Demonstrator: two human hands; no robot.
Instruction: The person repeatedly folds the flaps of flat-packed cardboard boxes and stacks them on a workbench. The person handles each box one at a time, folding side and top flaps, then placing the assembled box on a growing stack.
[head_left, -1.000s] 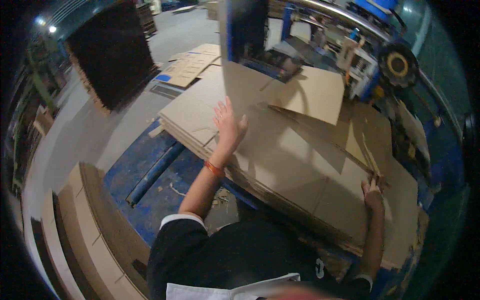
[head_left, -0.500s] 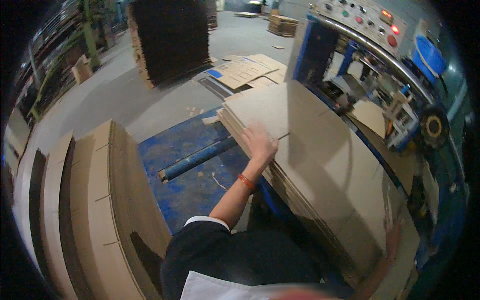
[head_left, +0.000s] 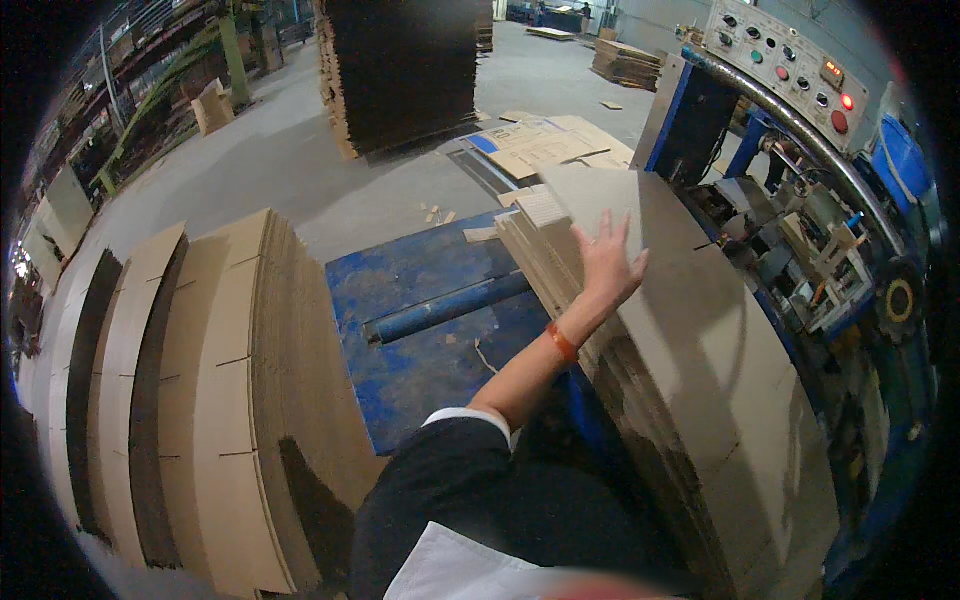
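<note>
My left hand [head_left: 608, 262], with an orange band on its wrist, lies over the top cardboard sheet [head_left: 735, 320] of a stack on my right. Its fingers are spread, and the palm faces down onto the sheet's left part. This top sheet sits askew, its far left corner standing off the cardboard stack [head_left: 655, 405] beneath. Slits are cut into the sheet. My right hand does not show anywhere in the picture.
Slotted cardboard stacks [head_left: 225, 370] stand on the left. Between lies a blue platform [head_left: 420, 290] with a roller [head_left: 450, 305]. A machine [head_left: 800, 250] with a control panel [head_left: 785, 60] borders the right. A tall dark stack [head_left: 400, 75] and loose printed sheets [head_left: 545, 145] lie beyond.
The top sheet has shifted toward the machine, its far left corner lifting off the stack. My left hand's fingers have spread. My right hand has gone out of sight.
</note>
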